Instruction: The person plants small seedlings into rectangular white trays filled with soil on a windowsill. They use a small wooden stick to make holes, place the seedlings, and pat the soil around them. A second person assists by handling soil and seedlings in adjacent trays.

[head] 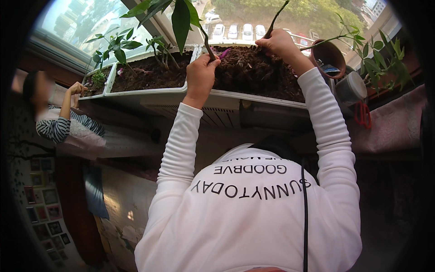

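My left hand (200, 76) grips the lower stem of a broad-leaved green plant (180, 23) above the near side of a white planter box (256, 97). Between finger and thumb, my right hand (280, 46) pinches the base of a bare woody stem (277, 18) at the soil's far side. Dark loose soil (251, 73) fills the box, heaped unevenly between my hands. A purple leaf or petal (225, 53) lies by my left fingertips. Whether either stem's lower end sits in the soil is hidden by my fingers.
Another planter (146, 90) with small plants adjoins on the left, where a person (69, 119) reaches into the end box. To the right are a tipped brown pot (328, 56), a lidded container (351, 88) and red-handled scissors (363, 115). Window glass (234, 17) stands behind.
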### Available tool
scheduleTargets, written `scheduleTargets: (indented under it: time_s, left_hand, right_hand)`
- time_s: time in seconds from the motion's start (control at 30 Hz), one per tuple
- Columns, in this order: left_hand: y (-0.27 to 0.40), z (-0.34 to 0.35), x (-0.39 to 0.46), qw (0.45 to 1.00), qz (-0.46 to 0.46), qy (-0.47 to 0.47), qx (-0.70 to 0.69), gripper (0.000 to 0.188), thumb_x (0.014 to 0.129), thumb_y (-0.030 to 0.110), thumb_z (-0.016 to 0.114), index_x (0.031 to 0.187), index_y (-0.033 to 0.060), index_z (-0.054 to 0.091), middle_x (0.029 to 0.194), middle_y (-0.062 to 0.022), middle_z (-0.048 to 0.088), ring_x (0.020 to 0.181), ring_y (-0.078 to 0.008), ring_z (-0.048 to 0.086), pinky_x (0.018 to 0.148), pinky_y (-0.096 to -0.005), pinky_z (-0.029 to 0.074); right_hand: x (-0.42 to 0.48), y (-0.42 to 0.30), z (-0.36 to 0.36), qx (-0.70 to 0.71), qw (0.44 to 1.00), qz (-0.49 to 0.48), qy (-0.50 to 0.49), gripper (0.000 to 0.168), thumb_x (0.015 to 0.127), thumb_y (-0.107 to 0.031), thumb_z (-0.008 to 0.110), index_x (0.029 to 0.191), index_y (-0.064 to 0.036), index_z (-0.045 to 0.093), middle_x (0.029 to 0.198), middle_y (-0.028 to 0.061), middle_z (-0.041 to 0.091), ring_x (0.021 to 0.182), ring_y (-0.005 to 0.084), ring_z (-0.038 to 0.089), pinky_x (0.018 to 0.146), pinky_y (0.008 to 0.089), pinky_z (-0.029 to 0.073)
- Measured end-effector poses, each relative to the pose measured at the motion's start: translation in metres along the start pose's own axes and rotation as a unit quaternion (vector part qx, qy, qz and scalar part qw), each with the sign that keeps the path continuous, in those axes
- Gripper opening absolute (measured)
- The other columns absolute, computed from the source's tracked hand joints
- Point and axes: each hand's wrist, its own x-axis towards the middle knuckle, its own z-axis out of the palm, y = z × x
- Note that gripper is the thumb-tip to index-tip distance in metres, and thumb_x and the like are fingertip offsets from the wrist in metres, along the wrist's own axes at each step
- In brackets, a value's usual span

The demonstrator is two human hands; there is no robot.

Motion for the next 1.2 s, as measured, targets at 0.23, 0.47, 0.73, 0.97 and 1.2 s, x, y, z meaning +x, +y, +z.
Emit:
scheduleTargets:
  time_s: [0.23,0.47,0.73,0.97,1.2]
  left_hand:
    - [0.001,-0.002,-0.003,1.0,-0.008,-0.011,-0.003,0.011,0.087,0.008,0.072,0.093,-0.0008,0.07,0.073,-0.0141,0.067,0.062,-0.0218,0.061,0.062,-0.033,0.048]
    - [0.003,-0.006,-0.002,1.0,-0.017,-0.017,0.006,0.01,0.087,0.008,0.071,0.093,-0.0004,0.07,0.071,-0.0134,0.066,0.062,-0.0194,0.06,0.061,-0.0326,0.047]
    - [0.002,-0.012,-0.001,0.999,-0.041,-0.016,0.011,0.012,0.087,0.009,0.071,0.094,-0.0002,0.07,0.073,-0.0144,0.067,0.062,-0.0201,0.061,0.062,-0.0327,0.048]
    - [0.014,-0.007,0.004,0.999,-0.041,-0.03,0.013,0.012,0.088,0.008,0.072,0.098,0.001,0.072,0.075,-0.0071,0.07,0.068,-0.0079,0.06,0.065,-0.0257,0.048]
    - [0.031,-0.007,0.027,0.996,-0.009,-0.068,0.05,0.015,0.087,0.011,0.073,0.096,-0.0015,0.073,0.076,-0.0113,0.071,0.066,-0.0118,0.061,0.066,-0.0281,0.049]
  right_hand:
    - [-0.007,-0.007,-0.007,0.005,1.0,0.008,-0.008,0.036,0.084,-0.028,0.079,0.083,0.007,0.071,0.07,0.0092,0.069,0.06,0.0164,0.067,0.056,0.0293,0.054]
    - [0.001,0.006,-0.008,0.047,0.999,0.009,-0.012,0.036,0.085,-0.028,0.079,0.083,0.007,0.071,0.071,0.0082,0.068,0.061,0.0166,0.066,0.057,0.0286,0.055]
    - [0.001,0.005,-0.01,0.084,0.996,0.028,-0.013,0.036,0.085,-0.027,0.08,0.084,0.008,0.07,0.073,0.009,0.068,0.061,0.0165,0.066,0.056,0.0282,0.055]
    - [0.004,-0.003,-0.003,0.03,0.999,0.031,-0.027,0.038,0.085,-0.03,0.08,0.085,0.007,0.07,0.074,0.0088,0.068,0.063,0.016,0.066,0.058,0.028,0.056]
    - [-0.007,-0.018,-0.018,-0.094,0.995,0.028,-0.029,0.037,0.083,-0.031,0.081,0.089,0.004,0.071,0.078,0.0118,0.071,0.064,0.0191,0.068,0.06,0.0311,0.055]
